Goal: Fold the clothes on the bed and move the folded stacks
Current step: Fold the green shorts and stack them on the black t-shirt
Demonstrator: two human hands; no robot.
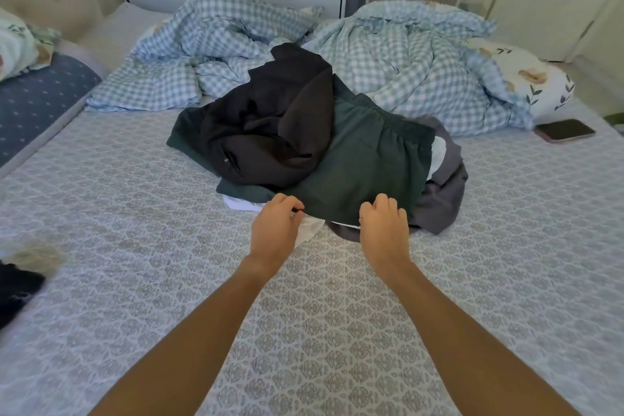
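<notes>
A loose pile of clothes lies in the middle of the bed (pixel 135 213). On top sit dark green shorts (pixel 364 165) with an elastic waistband and a crumpled black garment (pixel 270 121). A grey garment (pixel 442 199) and a white one (pixel 309 228) stick out from under them. My left hand (pixel 275 226) pinches the near hem of the green shorts at its left. At the hem's right side my right hand (pixel 383 223) grips it with curled fingers.
A rumpled blue-checked duvet (pixel 405 54) fills the far side of the bed. A phone (pixel 564 130) lies at the right edge. A floral pillow (pixel 526 78) is far right, a blue dotted pillow (pixel 40 98) far left. Dark fabric (pixel 15 287) lies at the near left edge.
</notes>
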